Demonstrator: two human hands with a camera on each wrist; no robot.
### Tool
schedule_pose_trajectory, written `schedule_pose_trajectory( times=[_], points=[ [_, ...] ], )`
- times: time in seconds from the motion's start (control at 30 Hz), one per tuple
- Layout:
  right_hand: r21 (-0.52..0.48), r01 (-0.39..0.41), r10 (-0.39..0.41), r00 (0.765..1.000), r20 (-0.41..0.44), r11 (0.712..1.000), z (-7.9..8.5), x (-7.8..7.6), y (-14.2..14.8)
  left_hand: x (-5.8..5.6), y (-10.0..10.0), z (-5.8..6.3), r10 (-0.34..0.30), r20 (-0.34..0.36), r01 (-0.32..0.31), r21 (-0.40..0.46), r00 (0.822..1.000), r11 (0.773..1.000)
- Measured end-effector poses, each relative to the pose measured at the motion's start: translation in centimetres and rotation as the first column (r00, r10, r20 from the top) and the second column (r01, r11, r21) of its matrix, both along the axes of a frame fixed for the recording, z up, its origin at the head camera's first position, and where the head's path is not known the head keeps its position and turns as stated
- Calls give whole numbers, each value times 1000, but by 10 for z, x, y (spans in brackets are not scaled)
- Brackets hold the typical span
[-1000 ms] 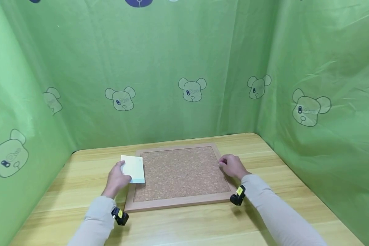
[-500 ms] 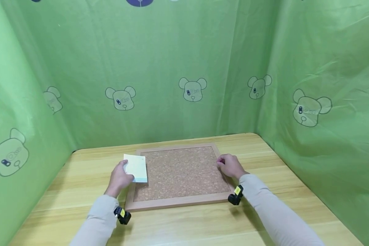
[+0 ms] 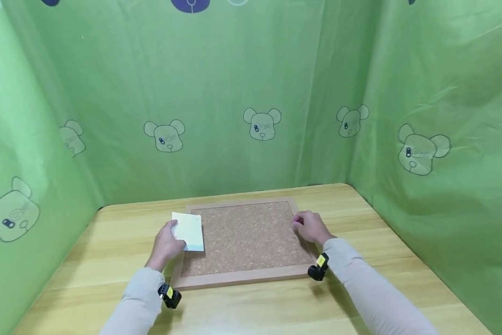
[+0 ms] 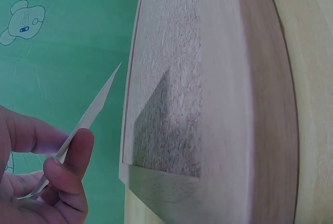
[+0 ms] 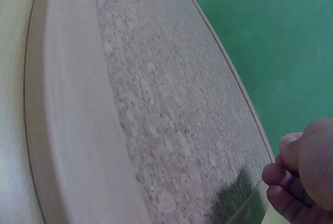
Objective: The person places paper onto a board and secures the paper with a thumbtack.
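My left hand (image 3: pixel 166 243) pinches a thin sheet of note paper (image 3: pixel 189 232), pale with a light blue strip along its near edge. The sheet hangs above the left side of a wood-framed corkboard (image 3: pixel 251 237). In the left wrist view the paper (image 4: pixel 93 108) appears nearly edge-on between thumb and fingers, and its shadow falls on the cork. Over the board's right frame is my right hand (image 3: pixel 311 227). Its fingers (image 5: pixel 283 195) are curled and the thumb lies against them. Nothing shows in that grasp, though a small thing inside would be hidden.
Beneath the board is a light wooden table (image 3: pixel 251 307), its far edge close to a green curtain (image 3: pixel 217 163) printed with bear heads. Green curtains also stand at left and right. Each wrist carries a small black camera, such as the left camera (image 3: pixel 170 296).
My left hand has moved a little to the right with the paper, farther over the board. The right hand has shifted slightly left.
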State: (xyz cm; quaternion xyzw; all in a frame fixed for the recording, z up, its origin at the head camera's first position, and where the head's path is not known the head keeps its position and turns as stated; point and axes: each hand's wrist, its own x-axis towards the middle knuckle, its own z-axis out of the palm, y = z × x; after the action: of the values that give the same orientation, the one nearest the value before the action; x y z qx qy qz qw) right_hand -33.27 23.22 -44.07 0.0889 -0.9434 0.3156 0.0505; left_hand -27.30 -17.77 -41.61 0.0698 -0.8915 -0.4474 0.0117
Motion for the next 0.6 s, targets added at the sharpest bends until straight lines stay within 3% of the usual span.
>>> schedule_pose_trajectory(
  times=[0.6],
  points=[
    [6,-6,6,999,-43,1000,0,0,-5,2,7,-2,-5,-14,4,-7,1000,1000]
  ],
)
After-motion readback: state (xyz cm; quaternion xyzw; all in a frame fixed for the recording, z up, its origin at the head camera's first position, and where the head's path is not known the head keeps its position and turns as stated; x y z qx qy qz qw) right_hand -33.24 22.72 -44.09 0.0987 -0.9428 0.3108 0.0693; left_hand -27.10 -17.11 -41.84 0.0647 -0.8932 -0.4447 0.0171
